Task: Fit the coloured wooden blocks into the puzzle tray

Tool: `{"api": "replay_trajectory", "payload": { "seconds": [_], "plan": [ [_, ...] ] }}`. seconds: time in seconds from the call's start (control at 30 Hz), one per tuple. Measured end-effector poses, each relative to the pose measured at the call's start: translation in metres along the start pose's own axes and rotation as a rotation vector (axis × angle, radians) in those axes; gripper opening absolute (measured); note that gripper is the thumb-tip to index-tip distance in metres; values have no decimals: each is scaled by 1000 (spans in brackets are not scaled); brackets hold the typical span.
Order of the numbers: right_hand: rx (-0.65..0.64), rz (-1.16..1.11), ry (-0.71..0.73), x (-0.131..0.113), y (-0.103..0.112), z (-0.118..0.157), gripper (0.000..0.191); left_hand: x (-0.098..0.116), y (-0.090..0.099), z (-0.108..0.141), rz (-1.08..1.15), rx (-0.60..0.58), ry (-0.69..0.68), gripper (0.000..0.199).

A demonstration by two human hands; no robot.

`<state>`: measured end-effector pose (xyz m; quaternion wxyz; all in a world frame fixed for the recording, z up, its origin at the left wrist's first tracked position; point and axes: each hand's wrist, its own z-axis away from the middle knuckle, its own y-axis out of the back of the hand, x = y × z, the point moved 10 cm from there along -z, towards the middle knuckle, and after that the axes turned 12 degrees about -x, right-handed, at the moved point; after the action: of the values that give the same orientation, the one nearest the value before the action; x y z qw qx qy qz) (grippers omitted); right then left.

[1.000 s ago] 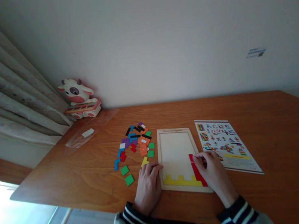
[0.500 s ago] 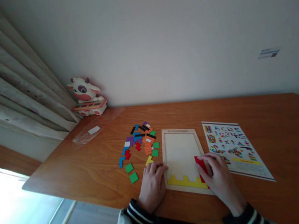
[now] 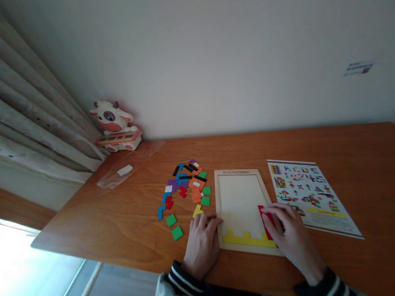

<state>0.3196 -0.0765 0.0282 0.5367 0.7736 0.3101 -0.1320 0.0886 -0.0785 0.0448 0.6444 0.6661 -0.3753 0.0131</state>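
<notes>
A wooden puzzle board [image 3: 236,170] lies on the table in front of me, with a row of yellow pieces [image 3: 247,238] fitted along its near edge. At the board's right inner side, the fingers and thumb of my right hand [image 3: 288,226] pinch a red puzzle piece [image 3: 264,222], partly covered by the fingers. My left hand [image 3: 202,239] is at the board's left rim, its bent fingers and thumb gripping that edge. Just beyond the left hand is a loose yellow piece [image 3: 197,210], and two green square pieces [image 3: 177,233] lie to its left.
Several loose coloured puzzle pieces [image 3: 181,183] are heaped left of the board. A printed pattern sheet [image 3: 329,219] lies to the right. Farther back are a clear plastic bag [image 3: 112,180] and a cow-shaped toy keyboard [image 3: 120,139] near the curtain [image 3: 5,98].
The red piece has shifted slightly to the right and sits closer to the board's right rim, with my right fingers still on it. My left hand stays at the left rim.
</notes>
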Motion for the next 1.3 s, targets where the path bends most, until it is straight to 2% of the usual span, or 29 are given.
{"api": "replay_trajectory", "payload": {
  "seconds": [0.43, 0.67, 0.83, 0.97, 1.13, 1.3],
  "plan": [
    [-36, 76, 50, -20, 0, 20, 24, 3, 3, 0, -18, 19, 0, 27],
    [-35, 7, 23, -13, -1, 21, 29, 5, 3, 2, -13, 35, -4, 27],
    [2, -59, -19, -6, 4, 21, 31, 3, 9, 5, -8, 105, -9, 35],
    [12, -81, -21, -7, 6, 21, 30, -12, 22, -4, -105, 101, 31, 40],
    [17, -103, -34, -5, 7, 21, 28, -50, 44, -36, -221, 54, 54, 39],
    [33, -119, -41, -3, 9, 21, 25, -83, 43, -58, -231, -8, 7, 38]
  ]
}}
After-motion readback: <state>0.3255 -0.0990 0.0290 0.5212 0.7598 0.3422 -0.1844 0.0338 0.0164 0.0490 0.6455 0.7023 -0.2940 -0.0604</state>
